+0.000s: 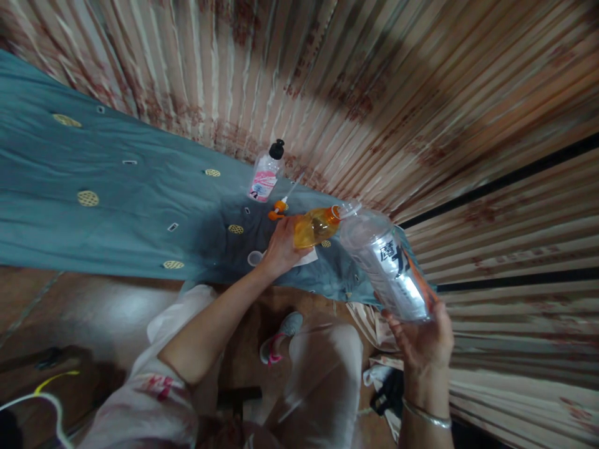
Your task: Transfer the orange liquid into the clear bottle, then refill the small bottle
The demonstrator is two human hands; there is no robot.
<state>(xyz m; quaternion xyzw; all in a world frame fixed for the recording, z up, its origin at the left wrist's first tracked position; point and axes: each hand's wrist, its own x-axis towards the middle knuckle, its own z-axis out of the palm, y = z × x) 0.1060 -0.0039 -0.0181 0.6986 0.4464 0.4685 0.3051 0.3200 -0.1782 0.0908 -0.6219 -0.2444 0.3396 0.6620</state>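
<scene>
My left hand (pixel 282 248) is wrapped round an orange see-through bottle (pixel 312 228), tilted with its neck to the right. My right hand (pixel 423 333) grips the base of a large clear plastic bottle (pixel 381 262) with a silver and orange label. Its mouth points up and left and meets the neck of the orange bottle; whether liquid passes between them I cannot tell. Just beyond my left hand lies an orange pump head (pixel 277 209) with a clear tube. A clear bottle with a pink label and black cap (pixel 266 174) rests behind it.
A teal cloth with yellow patterns (pixel 140 206) covers the long surface before me. A small clear round cap (pixel 255 257) lies by my left wrist. Pleated curtains (pixel 262 75) hang behind and to the right, with dark bars (pixel 505 181). A white cable (pixel 42 399) is at lower left.
</scene>
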